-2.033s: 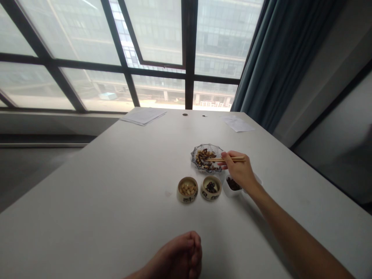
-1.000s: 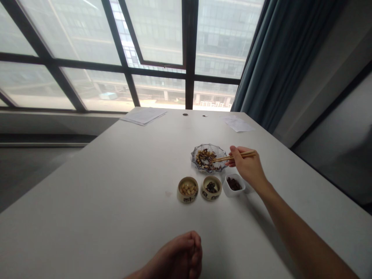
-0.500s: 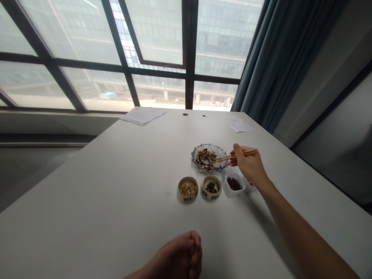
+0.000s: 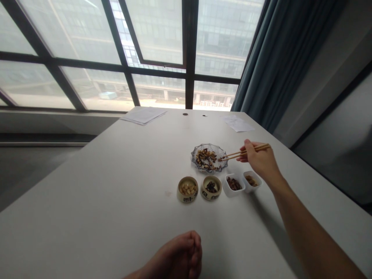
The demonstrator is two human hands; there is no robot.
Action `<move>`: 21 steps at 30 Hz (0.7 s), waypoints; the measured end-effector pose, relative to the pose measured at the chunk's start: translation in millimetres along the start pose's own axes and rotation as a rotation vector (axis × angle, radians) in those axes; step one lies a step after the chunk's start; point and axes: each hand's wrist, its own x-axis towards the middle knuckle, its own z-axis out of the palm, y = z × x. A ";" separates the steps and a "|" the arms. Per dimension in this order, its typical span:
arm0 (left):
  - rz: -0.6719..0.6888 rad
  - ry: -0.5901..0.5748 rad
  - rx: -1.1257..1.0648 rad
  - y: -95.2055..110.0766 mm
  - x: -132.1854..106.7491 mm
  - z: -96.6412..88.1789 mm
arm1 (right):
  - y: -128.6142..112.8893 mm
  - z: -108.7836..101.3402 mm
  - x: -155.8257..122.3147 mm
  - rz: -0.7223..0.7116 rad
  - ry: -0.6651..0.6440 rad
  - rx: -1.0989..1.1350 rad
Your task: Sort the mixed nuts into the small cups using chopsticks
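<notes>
My right hand (image 4: 260, 159) grips a pair of wooden chopsticks (image 4: 241, 153), their tips at the right rim of a glass dish (image 4: 194, 155) that holds mixed nuts and seeds. In front of the dish stands a row of small bowls: a round bowl of pale peanuts (image 4: 187, 189), a round bowl of dark seeds (image 4: 211, 187), a white square cup of brown pieces (image 4: 233, 183) and a white square cup of tan pieces (image 4: 251, 181). My left hand (image 4: 179, 256) rests on the table near its front edge, fingers curled in, nothing visible in it.
A white table (image 4: 116, 186) runs to a large window. Papers (image 4: 144, 115) lie at its far left and a sheet (image 4: 237, 124) at its far right. A dark curtain (image 4: 273, 58) hangs at the right.
My right hand has drawn back to the right with the chopsticks, from over the dish to its right rim. Both white cups now show. My left hand has not moved.
</notes>
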 end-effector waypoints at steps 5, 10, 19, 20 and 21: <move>0.008 -0.020 0.040 -0.9 -0.1 -0.7 | -3.7 -4.9 -0.6 -0.017 -0.007 -0.013; 0.022 -0.020 0.040 0.0 0.8 -0.4 | -4.2 -3.1 -2.8 -0.043 -0.008 0.002; 0.010 -0.004 0.011 -1.2 -1.0 2.3 | 16.8 8.0 -1.8 -0.066 -0.127 -0.007; 0.014 -0.005 0.014 -1.1 -1.6 2.9 | 18.9 8.2 -1.4 -0.073 -0.146 -0.014; 0.014 -0.008 0.021 -1.0 -1.9 3.4 | 20.5 8.2 -1.1 -0.076 -0.167 -0.020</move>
